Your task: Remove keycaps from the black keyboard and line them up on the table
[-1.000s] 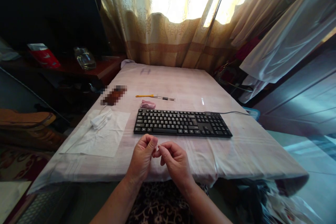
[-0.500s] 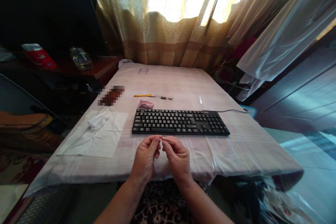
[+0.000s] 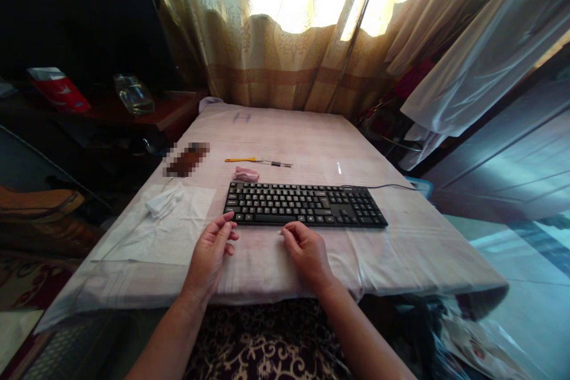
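Note:
A black keyboard (image 3: 307, 205) lies across the table in front of me. My left hand (image 3: 210, 255) is by its lower left corner, with the fingers loosely apart and nothing visible between them. Just below the space bar, my right hand (image 3: 308, 249) is closed in a pinch. A small white tip (image 3: 279, 232) pokes out between its thumb and forefinger; the rest of that thing is hidden. Beyond the keyboard lie a folded pink cloth (image 3: 246, 174) and a thin brush with a yellow handle (image 3: 240, 160).
White paper towel sheets (image 3: 155, 237) spread on the left of the cloth-covered table (image 3: 307, 130). Behind them is a blurred-out brown object (image 3: 187, 160). The keyboard's cable (image 3: 392, 186) runs off to the right. A red packet (image 3: 62, 92) and a glass jar (image 3: 135, 95) stand on the left shelf.
My hands, fingertips together before, have parted. The left moved to the left and its fingers loosened; the right stays pinched on the small white-tipped thing. The view shifted slightly.

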The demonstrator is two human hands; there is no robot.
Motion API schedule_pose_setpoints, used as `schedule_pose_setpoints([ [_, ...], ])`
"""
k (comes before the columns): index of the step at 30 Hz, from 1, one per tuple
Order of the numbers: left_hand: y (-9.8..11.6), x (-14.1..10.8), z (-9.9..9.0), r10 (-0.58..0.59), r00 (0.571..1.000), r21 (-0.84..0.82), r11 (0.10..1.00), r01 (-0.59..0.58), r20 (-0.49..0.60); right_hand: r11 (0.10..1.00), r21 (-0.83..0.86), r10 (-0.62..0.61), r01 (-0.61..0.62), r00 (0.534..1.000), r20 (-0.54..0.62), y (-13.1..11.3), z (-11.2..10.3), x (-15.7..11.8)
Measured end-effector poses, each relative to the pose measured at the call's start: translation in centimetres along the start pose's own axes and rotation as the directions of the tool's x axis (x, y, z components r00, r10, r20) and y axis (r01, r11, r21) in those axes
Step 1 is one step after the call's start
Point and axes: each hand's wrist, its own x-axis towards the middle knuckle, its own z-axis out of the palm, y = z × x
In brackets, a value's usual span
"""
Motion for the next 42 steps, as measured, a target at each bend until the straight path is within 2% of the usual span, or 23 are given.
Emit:
schedule_pose_setpoints([
  [3,0.3,0.5,-0.8,0.045,0.998,0.036,0.998,-0.044,-0.039,0.980,-0.183,-0.074,0.081,0.996,0.043,0.1,0.0,0.1],
  [6,0.4,0.7,-1.0,0.049,0.998,0.031,0.998,-0.048,-0.046,0.958,-0.248,-0.131,0.146,0.989,0.075,-0.1,0.2,0.0],
  [10,0.3,0.8,-1.1,0.031,0.998,0.008,1.000,-0.030,-0.051,0.951,-0.267,-0.137,0.159,0.986,0.100,-0.3,0.2,0.0],
  [16,-0.1,0.8,-1.4,0.057,0.998,0.053,0.997,-0.055,-0.023,0.963,-0.224,-0.137,0.147,0.989,0.062,-0.1,0.2,-0.1],
  [18,-0.2,0.6,-1.3,0.080,0.997,0.128,0.988,-0.082,0.016,0.977,-0.168,-0.130,0.135,0.991,0.041,-0.2,0.3,-0.1],
  [21,-0.2,-0.1,-0.9,0.132,0.982,0.290,0.942,-0.167,0.135,0.997,0.021,-0.068,0.068,0.997,0.019,-1.0,0.5,0.3],
  [23,0.1,-0.6,-0.4,0.207,0.949,0.377,0.880,-0.287,0.239,0.983,0.182,-0.014,0.001,0.998,0.069,-1.9,0.8,0.6],
  [26,0.8,-1.2,0.1,0.232,0.912,0.405,0.839,-0.364,0.338,0.926,0.370,0.022,-0.072,0.990,0.137,-3.6,1.5,1.1],
  [29,1.3,-1.5,0.2,0.268,0.904,0.420,0.817,-0.396,0.333,0.874,0.471,0.039,-0.120,0.983,0.178,-4.9,2.4,1.4],
  [33,1.8,-1.3,-0.5,0.338,0.892,0.502,0.739,-0.449,0.300,0.844,0.503,0.062,-0.186,0.966,0.252,-5.9,3.5,1.5],
  [35,2.4,-0.7,-1.6,0.358,0.881,0.564,0.677,-0.473,0.309,0.843,0.500,0.063,-0.199,0.959,0.275,-6.0,3.8,1.6],
  [37,3.3,0.3,-3.4,0.390,0.865,0.665,0.559,-0.494,0.315,0.849,0.488,0.074,-0.203,0.960,0.271,-5.9,3.8,1.6],
  [39,4.5,1.6,-5.9,0.467,0.831,0.791,0.365,-0.491,0.301,0.863,0.464,0.091,-0.199,0.965,0.246,-5.3,3.2,1.6],
  [42,6.1,3.5,-10.1,0.506,0.810,0.934,0.022,-0.356,0.297,0.886,0.425,0.108,-0.187,0.973,0.203,-3.8,1.8,1.5],
])
